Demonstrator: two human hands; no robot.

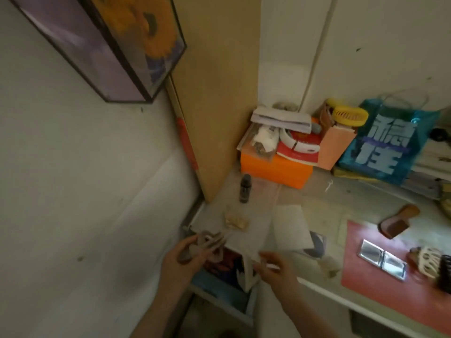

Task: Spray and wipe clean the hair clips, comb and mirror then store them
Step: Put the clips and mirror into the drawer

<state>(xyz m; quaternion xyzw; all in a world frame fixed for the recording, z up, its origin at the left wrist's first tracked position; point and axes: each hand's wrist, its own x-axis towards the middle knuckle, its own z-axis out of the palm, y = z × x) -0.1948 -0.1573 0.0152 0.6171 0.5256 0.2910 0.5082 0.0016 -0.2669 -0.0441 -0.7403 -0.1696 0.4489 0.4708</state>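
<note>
Left hand [185,254] gripped a pale hair clip [210,242], blurred, at the desk's [324,198] left front corner. Right hand [273,267] beside it pinched a white wipe [290,228], fingers curled on its lower edge. Dark spray bottle [245,188] stood upright near the left back, before an orange box [275,170]. On the red mat [380,286] at the right: brown comb [397,222] at its back edge, folding mirror [382,259] lying open, white clip [428,261] and black clip [444,274] at the right edge.

Orange box [275,170] under clutter at wall; blue bag [380,147] right; framed sunflower picture [117,45] upper left.
</note>
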